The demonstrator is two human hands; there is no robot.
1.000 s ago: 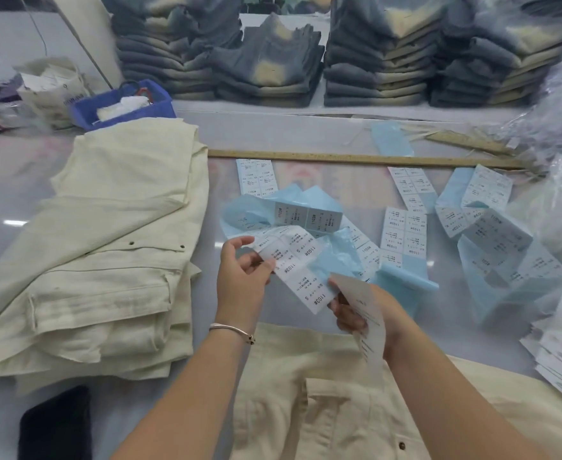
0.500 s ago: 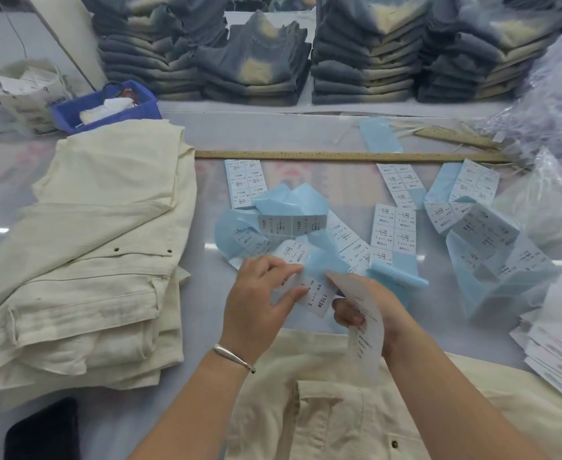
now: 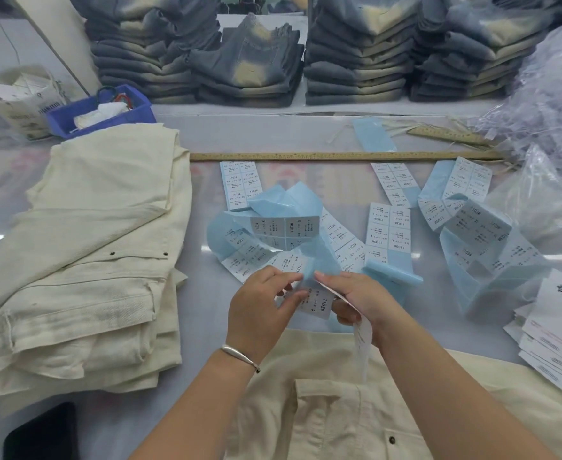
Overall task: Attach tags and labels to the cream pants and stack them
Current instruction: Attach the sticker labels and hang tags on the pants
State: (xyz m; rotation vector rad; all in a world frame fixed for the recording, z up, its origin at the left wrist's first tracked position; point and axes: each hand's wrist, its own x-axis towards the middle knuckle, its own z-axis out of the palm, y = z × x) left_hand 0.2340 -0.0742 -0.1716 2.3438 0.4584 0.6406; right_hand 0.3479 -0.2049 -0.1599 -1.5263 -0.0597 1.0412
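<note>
Lying folded at the left of the bench [image 3: 206,327] is a stack of cream pants [image 3: 83,267], with a blue bin [image 3: 100,111] behind it. Another cream pair [image 3: 323,410] is spread at the near edge, under the person's arms. The left hand [image 3: 259,310] pinches a sticker label [image 3: 319,303] printed "1103#" and "S", still on its blue-backed strip. The right hand [image 3: 359,300] pinches the strip's other side and also grips a long white paper tag [image 3: 362,343] hanging over the pants. More label sheets [image 3: 387,229] reading "1103#" lie scattered beyond, below a wooden ruler [image 3: 339,156]. White cards [image 3: 558,333] sit far right.
</note>
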